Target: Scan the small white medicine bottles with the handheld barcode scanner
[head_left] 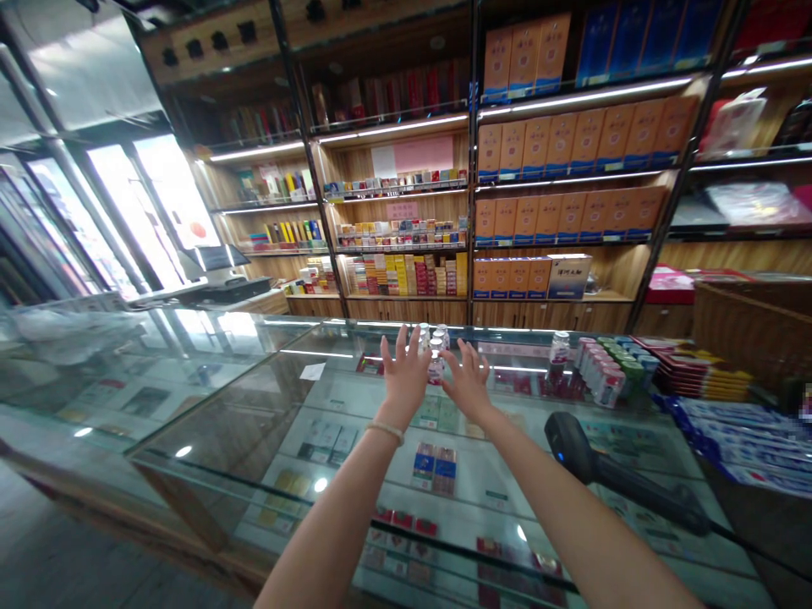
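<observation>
My left hand (406,376) reaches over the glass counter (254,440), fingers spread, on the left of a small cluster of white-capped bottles (436,359). On the cluster's right side my right hand (468,381) is also open, its fingers apart and slightly curled. Both hands are very near the bottles; whether the fingertips touch them I cannot tell, since the hands partly cover the group. A single similar bottle (559,351) stands apart to the right. A beaded bracelet (386,431) circles my left wrist.
A black barcode scanner (625,482) lies on the glass beside my right forearm. Rows of small cans (600,372), red and yellow packs (691,368) and blue-white packets (736,440) line the right side. A white paper slip (312,371) lies left. Stocked shelves (406,193) stand behind.
</observation>
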The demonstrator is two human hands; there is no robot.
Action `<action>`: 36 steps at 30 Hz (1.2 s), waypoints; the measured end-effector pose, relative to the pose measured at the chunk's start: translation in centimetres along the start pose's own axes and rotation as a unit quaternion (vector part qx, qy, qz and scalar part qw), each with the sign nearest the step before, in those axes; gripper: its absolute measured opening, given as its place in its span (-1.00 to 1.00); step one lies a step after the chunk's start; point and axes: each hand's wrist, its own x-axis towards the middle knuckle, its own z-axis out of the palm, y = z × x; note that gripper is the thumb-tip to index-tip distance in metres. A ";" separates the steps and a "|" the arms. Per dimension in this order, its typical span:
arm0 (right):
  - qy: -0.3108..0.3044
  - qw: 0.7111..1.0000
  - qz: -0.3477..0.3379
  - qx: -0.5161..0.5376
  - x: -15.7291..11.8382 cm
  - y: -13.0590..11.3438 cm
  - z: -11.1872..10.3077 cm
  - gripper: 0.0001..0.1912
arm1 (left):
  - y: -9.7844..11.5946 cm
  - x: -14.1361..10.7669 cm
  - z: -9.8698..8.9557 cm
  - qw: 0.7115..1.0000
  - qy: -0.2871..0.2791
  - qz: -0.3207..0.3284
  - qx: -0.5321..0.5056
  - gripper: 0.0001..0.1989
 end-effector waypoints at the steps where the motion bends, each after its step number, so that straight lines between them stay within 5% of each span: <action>1: 0.000 1.000 0.001 0.001 0.1 0.0 0.0 -0.41 | -0.1 0.2 -0.2 1.000 -0.005 -0.001 0.001 -0.71; 26: -0.020 1.000 0.008 0.001 0.9 0.2 0.4 -0.41 | -1.0 2.0 0.3 0.998 -0.047 -0.050 -0.017 -0.70; 36: 0.003 1.000 0.001 -0.009 0.6 0.6 1.1 -0.21 | -1.3 1.4 -0.2 0.996 -0.055 -0.069 -0.008 -0.31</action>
